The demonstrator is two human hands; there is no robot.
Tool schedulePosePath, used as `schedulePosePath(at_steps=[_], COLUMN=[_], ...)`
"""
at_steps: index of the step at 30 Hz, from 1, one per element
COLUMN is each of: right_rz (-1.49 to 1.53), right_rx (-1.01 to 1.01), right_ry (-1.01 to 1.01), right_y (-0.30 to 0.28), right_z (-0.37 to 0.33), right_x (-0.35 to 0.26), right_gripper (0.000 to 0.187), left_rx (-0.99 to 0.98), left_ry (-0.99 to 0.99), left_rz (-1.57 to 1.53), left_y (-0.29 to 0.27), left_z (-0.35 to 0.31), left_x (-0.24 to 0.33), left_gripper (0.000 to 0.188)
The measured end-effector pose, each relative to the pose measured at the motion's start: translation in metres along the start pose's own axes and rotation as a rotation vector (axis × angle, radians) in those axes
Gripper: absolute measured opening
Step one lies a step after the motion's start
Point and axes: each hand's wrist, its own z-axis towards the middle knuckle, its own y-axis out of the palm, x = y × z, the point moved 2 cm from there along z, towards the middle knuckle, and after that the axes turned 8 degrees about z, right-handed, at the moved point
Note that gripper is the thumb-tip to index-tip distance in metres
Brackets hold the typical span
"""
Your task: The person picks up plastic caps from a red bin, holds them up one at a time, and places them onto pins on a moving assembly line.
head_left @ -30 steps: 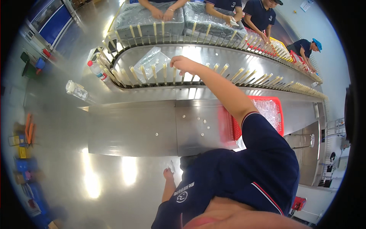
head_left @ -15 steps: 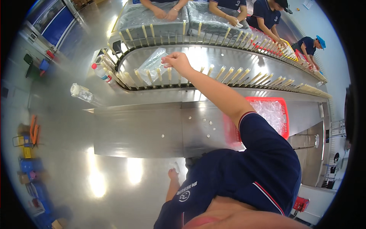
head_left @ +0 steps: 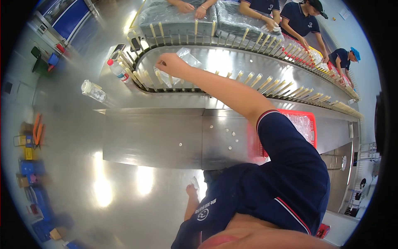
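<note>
My right hand (head_left: 171, 65) reaches far forward over the near row of cream-tipped posts (head_left: 259, 77). Its thumb and fingers are pinched together just above a post at the row's left end. Whatever they hold, if anything, is too small to tell. Under and behind this hand lies a clear plastic bag (head_left: 188, 57) on the oval steel top (head_left: 224, 62), partly covered by the hand. Low down beside my body, my left hand (head_left: 191, 191) is closed on a thin whitish piece (head_left: 195, 182) that sticks up from the fingers.
A red basket (head_left: 315, 128) of clear plastic pieces stands partly behind my right arm. Several small white bits (head_left: 233, 134) lie on the steel table (head_left: 153, 133). A bottle (head_left: 118, 70) and a clear jug (head_left: 93, 90) stand at left. Co-workers (head_left: 300, 23) work beyond the far posts.
My right hand has moved left along the near posts, from beside the bag to over it. The view has shifted slightly. My left hand stays low with the whitish piece.
</note>
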Motion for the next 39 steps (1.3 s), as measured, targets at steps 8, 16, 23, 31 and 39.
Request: schedulePosePath(at_steps=[8, 16, 23, 31, 39], right_rz=[-0.340, -0.569, -0.501, -0.584, -0.923], right_rx=[-0.245, -0.398, -0.182, -0.315, -0.241], right_ry=[-0.208, -0.220, -0.201, -0.260, -0.372], right_y=[0.043, 0.033, -0.006, 0.009, 0.022], right_z=[0.050, 0.044, 0.023, 0.022, -0.032], right_x=[0.030, 0.045, 0.059, 0.102, 0.115], right_gripper=[0.021, 0.017, 0.016, 0.013, 0.023], left_rx=[0.089, 0.009, 0.014, 0.062, 0.159], left_ry=[0.115, 0.017, 0.013, -0.166, -0.182], left_rz=[-0.082, -0.051, -0.072, -0.217, -0.333], left_y=[0.012, 0.028, 0.014, -0.011, -0.032], left_z=[-0.020, -0.053, -0.067, -0.036, -0.009], left_x=[-0.025, -0.056, -0.058, -0.031, 0.038], left_gripper=[0.022, 0.028, 0.029, 0.027, 0.028])
